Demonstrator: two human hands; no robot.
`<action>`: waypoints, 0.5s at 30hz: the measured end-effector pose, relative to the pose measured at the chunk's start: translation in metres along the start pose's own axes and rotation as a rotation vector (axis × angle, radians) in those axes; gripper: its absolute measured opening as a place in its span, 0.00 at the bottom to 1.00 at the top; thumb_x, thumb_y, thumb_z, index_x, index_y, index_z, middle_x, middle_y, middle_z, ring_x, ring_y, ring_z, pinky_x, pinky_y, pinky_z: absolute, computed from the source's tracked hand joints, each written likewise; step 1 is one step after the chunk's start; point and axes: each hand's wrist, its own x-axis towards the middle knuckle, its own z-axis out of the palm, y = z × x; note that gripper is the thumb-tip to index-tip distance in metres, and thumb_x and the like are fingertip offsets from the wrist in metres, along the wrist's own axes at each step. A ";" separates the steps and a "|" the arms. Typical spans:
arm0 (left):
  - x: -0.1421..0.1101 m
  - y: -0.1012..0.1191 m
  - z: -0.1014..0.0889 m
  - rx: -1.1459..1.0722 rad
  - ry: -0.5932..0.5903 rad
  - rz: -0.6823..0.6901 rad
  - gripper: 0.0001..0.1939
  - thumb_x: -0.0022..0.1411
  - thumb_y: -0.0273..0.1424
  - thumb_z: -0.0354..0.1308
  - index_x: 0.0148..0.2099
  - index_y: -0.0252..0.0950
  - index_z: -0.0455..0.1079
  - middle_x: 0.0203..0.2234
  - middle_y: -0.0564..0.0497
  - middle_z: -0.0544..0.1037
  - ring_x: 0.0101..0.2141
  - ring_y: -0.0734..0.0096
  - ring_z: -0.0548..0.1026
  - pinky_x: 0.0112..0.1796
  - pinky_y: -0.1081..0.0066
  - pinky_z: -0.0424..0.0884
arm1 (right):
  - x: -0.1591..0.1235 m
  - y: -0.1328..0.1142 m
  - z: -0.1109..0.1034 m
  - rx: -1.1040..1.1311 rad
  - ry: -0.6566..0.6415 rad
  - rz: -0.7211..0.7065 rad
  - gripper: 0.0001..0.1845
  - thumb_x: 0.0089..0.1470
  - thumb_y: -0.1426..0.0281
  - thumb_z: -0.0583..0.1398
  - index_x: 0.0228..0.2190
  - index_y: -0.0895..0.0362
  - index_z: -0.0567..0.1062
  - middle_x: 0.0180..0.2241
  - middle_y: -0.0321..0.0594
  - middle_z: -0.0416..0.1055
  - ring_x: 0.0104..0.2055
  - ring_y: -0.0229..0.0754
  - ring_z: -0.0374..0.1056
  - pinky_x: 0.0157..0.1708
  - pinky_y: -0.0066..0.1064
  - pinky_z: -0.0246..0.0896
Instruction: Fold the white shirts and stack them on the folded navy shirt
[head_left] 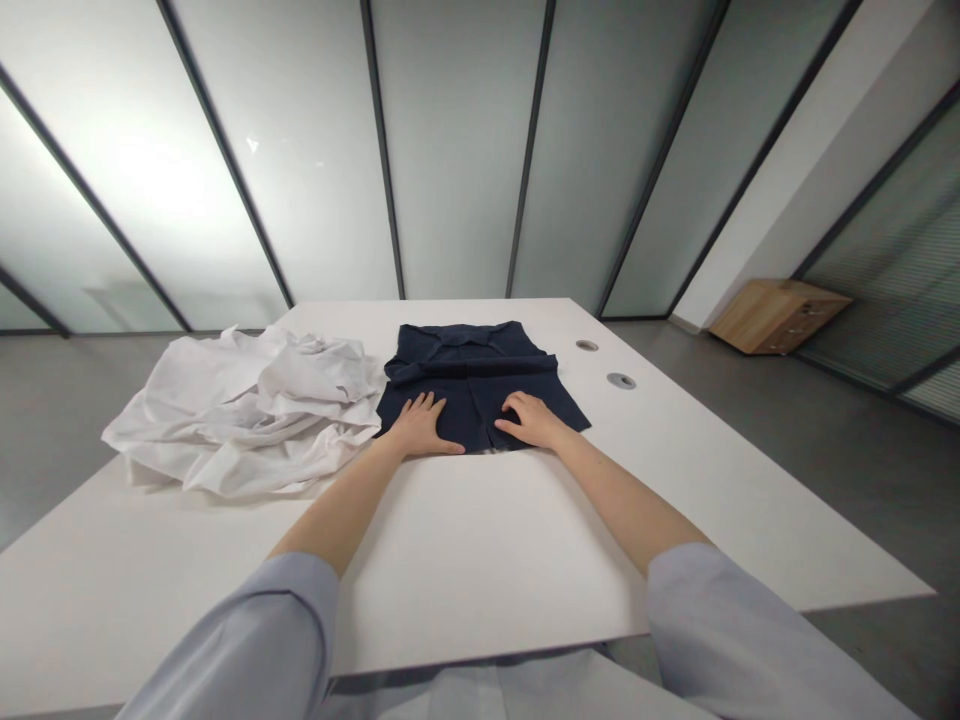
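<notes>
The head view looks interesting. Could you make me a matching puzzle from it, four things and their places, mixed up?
1. Navy garment
2. White fabric heap
3. Wooden cabinet
4. Cable grommets

A. On the floor
B. Set into the tabletop
C. Under the left hand and right hand
D. On the tabletop's left side

Pairs: 1-C, 2-D, 3-A, 4-B

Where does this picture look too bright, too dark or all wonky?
In the head view, glare nearly whites out a glass panel at upper left; in the head view, the navy cloth is so dark its creases look faint; in the head view, the wooden cabinet looks tilted and stretched.
</notes>
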 end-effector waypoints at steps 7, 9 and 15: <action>0.000 0.005 -0.006 -0.081 0.142 0.131 0.26 0.56 0.49 0.58 0.52 0.39 0.70 0.50 0.45 0.73 0.52 0.57 0.69 0.55 0.62 0.62 | -0.002 -0.006 -0.012 0.043 -0.106 -0.085 0.29 0.50 0.47 0.61 0.46 0.55 0.75 0.50 0.48 0.69 0.52 0.52 0.65 0.52 0.40 0.57; 0.001 0.006 -0.007 -0.069 0.134 0.113 0.21 0.60 0.45 0.55 0.51 0.39 0.71 0.48 0.46 0.75 0.51 0.58 0.71 0.54 0.63 0.64 | -0.003 -0.007 -0.009 0.020 -0.136 -0.077 0.39 0.45 0.46 0.63 0.54 0.54 0.71 0.58 0.49 0.62 0.60 0.57 0.58 0.57 0.44 0.52; 0.001 0.004 -0.004 -0.042 0.073 0.111 0.25 0.60 0.36 0.52 0.59 0.37 0.67 0.58 0.45 0.69 0.59 0.58 0.64 0.59 0.61 0.58 | 0.000 -0.002 0.003 -0.010 -0.135 -0.063 0.32 0.54 0.57 0.58 0.59 0.55 0.66 0.64 0.47 0.56 0.65 0.53 0.50 0.61 0.45 0.48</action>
